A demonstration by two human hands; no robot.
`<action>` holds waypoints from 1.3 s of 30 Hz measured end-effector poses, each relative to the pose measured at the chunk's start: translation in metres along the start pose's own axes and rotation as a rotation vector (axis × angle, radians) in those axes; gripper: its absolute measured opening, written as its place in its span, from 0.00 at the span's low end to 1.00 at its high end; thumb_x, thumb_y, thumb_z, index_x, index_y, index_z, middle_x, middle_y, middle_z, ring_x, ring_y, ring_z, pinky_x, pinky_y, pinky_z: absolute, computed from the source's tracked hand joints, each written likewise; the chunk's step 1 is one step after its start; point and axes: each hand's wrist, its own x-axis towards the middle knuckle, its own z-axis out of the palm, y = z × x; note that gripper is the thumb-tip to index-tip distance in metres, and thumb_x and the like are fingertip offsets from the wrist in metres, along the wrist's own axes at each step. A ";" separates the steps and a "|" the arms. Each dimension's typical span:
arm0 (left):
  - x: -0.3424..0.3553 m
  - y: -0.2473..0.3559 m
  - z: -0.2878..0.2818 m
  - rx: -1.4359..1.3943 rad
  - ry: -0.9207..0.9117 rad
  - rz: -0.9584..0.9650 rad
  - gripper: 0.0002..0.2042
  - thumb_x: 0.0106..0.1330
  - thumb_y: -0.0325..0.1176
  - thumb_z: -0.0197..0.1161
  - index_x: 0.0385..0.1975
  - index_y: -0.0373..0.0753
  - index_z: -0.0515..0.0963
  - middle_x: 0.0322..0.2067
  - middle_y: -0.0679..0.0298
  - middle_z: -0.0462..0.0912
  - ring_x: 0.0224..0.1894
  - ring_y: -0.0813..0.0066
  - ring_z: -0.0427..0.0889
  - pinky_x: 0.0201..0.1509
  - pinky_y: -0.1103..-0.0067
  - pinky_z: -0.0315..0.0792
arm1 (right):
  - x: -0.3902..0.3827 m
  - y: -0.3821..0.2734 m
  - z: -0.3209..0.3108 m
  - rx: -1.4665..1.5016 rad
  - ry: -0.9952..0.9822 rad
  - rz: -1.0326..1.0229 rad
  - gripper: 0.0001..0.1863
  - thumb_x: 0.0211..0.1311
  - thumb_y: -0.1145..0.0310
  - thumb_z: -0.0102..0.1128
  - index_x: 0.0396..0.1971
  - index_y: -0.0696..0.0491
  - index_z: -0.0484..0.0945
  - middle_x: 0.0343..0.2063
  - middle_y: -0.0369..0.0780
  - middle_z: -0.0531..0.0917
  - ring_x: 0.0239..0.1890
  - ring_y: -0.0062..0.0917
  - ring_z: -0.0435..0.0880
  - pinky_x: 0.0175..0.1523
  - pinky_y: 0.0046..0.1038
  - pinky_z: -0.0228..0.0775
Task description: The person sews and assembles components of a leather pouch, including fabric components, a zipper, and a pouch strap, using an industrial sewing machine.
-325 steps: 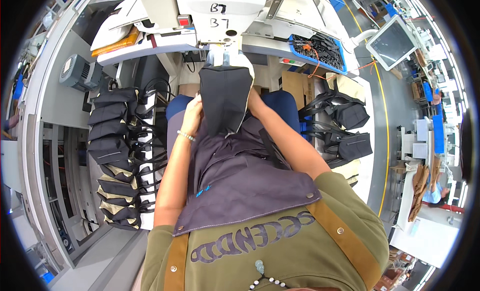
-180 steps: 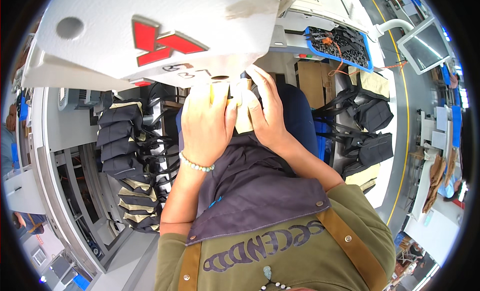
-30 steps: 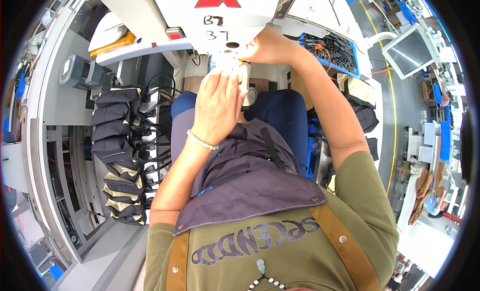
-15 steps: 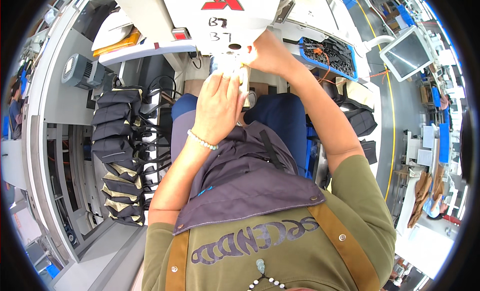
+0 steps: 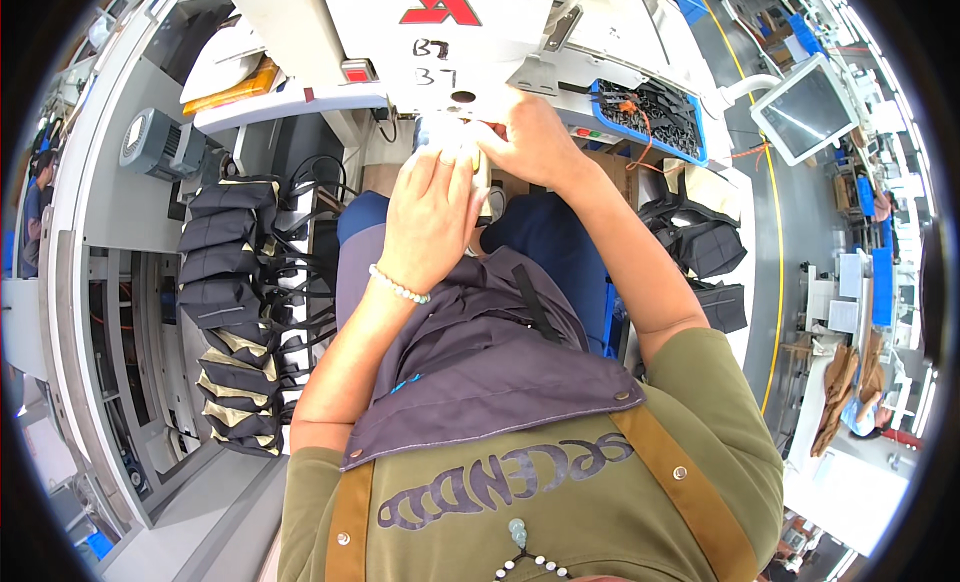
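Both my hands meet in bright glare below the front of a white machine head [image 5: 436, 57]. My left hand [image 5: 432, 217], with a beaded bracelet at its wrist, has its fingers pressed together over a pale piece [image 5: 482, 172]. Glare washes out its fingertips and much of that piece, so its kind does not show. On the right side of the glare is my right hand [image 5: 535, 147], thumb bent in toward the left fingers. Its other fingers are partly hidden, and what they hold cannot be made out.
Black and beige bag-like pieces [image 5: 225, 292] with straps stand in a row at left; more dark pieces [image 5: 710, 247] lie at right. A blue tray [image 5: 655, 122] of small dark parts sits right of the machine. Beyond it is a screen on an arm [image 5: 808, 107]. A grey motor [image 5: 155, 142] is at left.
My right hand has come down slightly from the machine head, its thumb now showing beside the left fingers. My left hand stays almost in place. The whole view has shifted slightly.
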 end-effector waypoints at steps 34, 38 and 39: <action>0.004 0.000 -0.007 -0.018 -0.035 -0.014 0.24 0.61 0.31 0.65 0.55 0.28 0.71 0.49 0.49 0.77 0.56 0.49 0.73 0.63 0.63 0.68 | -0.009 0.008 0.033 -0.043 0.241 0.007 0.18 0.53 0.71 0.59 0.46 0.54 0.82 0.44 0.45 0.83 0.42 0.40 0.84 0.46 0.36 0.78; 0.002 0.001 -0.008 -0.043 -0.021 -0.011 0.25 0.60 0.31 0.65 0.57 0.29 0.71 0.49 0.49 0.77 0.56 0.50 0.73 0.62 0.63 0.69 | -0.011 0.008 0.034 -0.048 0.236 -0.007 0.18 0.53 0.72 0.59 0.45 0.54 0.82 0.44 0.45 0.84 0.41 0.40 0.84 0.45 0.36 0.78; 0.002 0.001 -0.008 -0.044 -0.020 -0.012 0.25 0.60 0.31 0.65 0.57 0.29 0.71 0.49 0.49 0.77 0.56 0.50 0.73 0.62 0.63 0.69 | -0.012 0.008 0.033 -0.042 0.225 0.020 0.17 0.53 0.72 0.59 0.45 0.54 0.82 0.44 0.45 0.84 0.41 0.40 0.84 0.45 0.36 0.78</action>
